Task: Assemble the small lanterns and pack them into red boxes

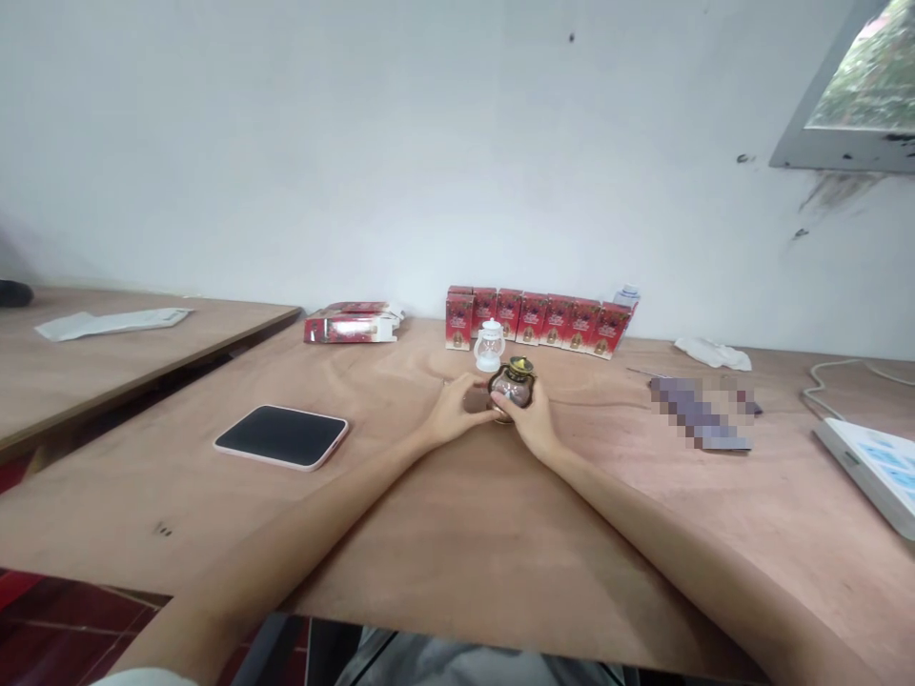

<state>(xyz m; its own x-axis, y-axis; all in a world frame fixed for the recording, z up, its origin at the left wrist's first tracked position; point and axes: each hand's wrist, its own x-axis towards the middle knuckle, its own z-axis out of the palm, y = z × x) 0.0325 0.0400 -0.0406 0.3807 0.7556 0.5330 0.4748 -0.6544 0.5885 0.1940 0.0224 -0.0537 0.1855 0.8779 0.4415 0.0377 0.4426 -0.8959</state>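
Note:
A small bronze-coloured lantern (512, 383) with a clear globe stands upright on the wooden table, tilted slightly if at all. My right hand (531, 419) is closed round its right side, the thumb across the front of the globe. On the other side, my left hand (456, 412) has its thumb and fingers at the lantern's lower left edge. A white lantern (490, 345) stands just behind. Further back, several red boxes (555, 320) are lined up along the wall.
Flattened red packaging (352, 324) lies at the back left. A phone (282, 436) rests left of my arms. To the right are a blurred flat item (697, 414), a white cloth or tissue (713, 353) and a white device (872, 467) with a cable.

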